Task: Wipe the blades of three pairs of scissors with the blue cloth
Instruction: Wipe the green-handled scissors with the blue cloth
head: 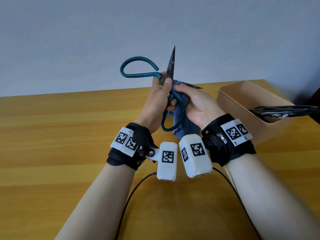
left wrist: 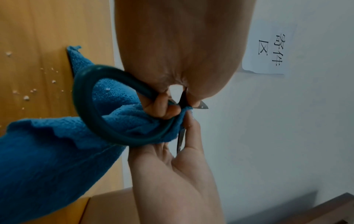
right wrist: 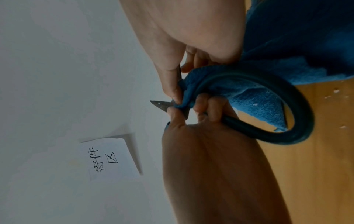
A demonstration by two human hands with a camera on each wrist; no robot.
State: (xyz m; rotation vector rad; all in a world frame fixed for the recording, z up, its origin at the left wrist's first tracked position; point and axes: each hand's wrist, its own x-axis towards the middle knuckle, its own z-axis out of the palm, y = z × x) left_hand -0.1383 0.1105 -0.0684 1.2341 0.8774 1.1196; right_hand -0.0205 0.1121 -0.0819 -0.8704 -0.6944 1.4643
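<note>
A pair of scissors with teal loop handles [head: 138, 68] is held spread wide above the table. One dark blade [head: 171, 64] points up, the other [head: 194, 86] points right. My left hand [head: 161, 97] grips the scissors at the pivot and lower handle [left wrist: 107, 106]. My right hand [head: 192, 101] pinches the blue cloth [head: 181, 125] around the right-pointing blade near the pivot. In the wrist views the cloth [left wrist: 57, 151] [right wrist: 258, 97] hangs through and behind the lower handle loop [right wrist: 287, 121]. Only that blade's tip [right wrist: 159, 104] shows past the fingers.
A tan open box [head: 245, 101] stands at the right on the wooden table [head: 69, 135], with black scissor handles [head: 284, 110] sticking out of it. Small white crumbs [left wrist: 28, 94] lie on the tabletop. A paper sign [right wrist: 109, 159] is stuck on the wall.
</note>
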